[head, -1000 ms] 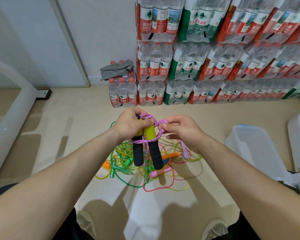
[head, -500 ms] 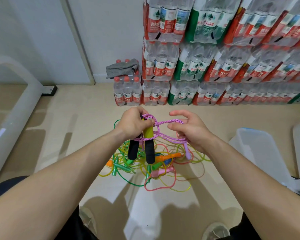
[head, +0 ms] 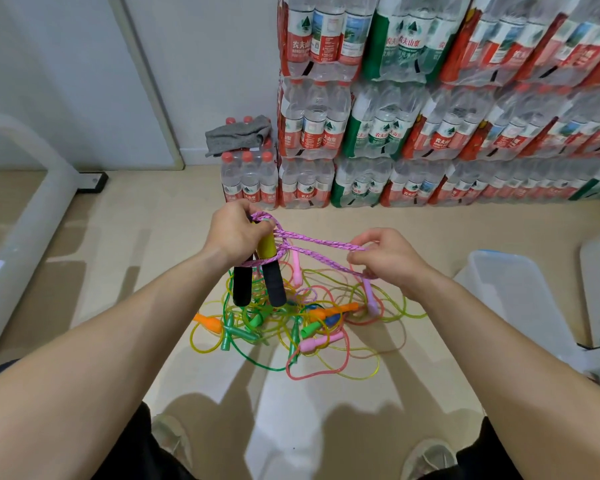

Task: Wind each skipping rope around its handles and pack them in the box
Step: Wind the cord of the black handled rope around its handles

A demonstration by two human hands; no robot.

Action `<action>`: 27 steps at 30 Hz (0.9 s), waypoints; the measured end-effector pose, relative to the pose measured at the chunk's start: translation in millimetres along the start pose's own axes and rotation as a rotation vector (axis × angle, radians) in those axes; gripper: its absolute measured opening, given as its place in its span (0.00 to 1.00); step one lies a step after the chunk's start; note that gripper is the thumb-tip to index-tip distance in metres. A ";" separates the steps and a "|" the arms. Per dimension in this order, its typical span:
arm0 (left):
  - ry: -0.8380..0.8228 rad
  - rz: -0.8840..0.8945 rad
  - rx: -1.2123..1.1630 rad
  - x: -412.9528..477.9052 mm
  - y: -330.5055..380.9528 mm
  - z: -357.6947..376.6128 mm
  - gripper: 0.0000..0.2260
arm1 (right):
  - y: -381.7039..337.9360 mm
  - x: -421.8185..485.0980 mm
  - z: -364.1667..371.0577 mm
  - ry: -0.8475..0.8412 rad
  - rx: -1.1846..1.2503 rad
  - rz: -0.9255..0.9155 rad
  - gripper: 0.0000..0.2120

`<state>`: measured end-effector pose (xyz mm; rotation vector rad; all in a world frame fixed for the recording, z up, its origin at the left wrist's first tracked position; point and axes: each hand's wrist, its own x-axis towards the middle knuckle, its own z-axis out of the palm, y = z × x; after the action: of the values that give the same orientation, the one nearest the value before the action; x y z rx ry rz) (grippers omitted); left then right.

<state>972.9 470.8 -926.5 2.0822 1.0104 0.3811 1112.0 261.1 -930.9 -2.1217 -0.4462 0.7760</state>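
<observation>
The left hand (head: 238, 233) gripped both handles (head: 258, 271); the right hand (head: 390, 259) pinched the rope (head: 312, 244) taut. Soft and light, it likely needed holding near the handles.

Forearms extended forward — left hand (head: 238, 233) gripping handles (head: 274, 285), right hand (head: 392, 263) apart, pinching rope (head: 326, 243).

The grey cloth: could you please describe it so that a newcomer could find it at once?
Look at the stacked packs of water bottles at the back. At their left end stands one low pack, and the grey cloth lies crumpled on its red caps. It is the only fabric among plastic.
</observation>
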 end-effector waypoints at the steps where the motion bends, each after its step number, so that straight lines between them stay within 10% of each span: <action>1: 0.000 0.002 0.008 0.0 0.0 0.7 0.09 | 1.8 1.0 -1.0 0.051 -0.014 -0.017 0.07; 6: 0.001 0.023 0.012 0.8 0.2 2.6 0.10 | -1.7 -2.1 -3.2 0.122 0.093 0.033 0.20; 12: 0.021 -0.015 0.042 3.9 -6.7 2.0 0.11 | -11.2 -6.7 -6.7 -0.011 0.650 0.120 0.08; 20: 0.079 -0.004 0.133 1.1 -10.1 -8.1 0.05 | -3.0 -6.9 -17.7 0.136 -0.280 0.005 0.03; 27: 0.037 -0.109 0.005 4.2 -3.4 -9.7 0.08 | 5.5 -0.4 -19.3 0.055 0.075 0.170 0.13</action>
<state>968.4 480.3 -923.0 2.0210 1.1430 0.3631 1124.7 246.4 -926.0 -2.1240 -0.2058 0.8151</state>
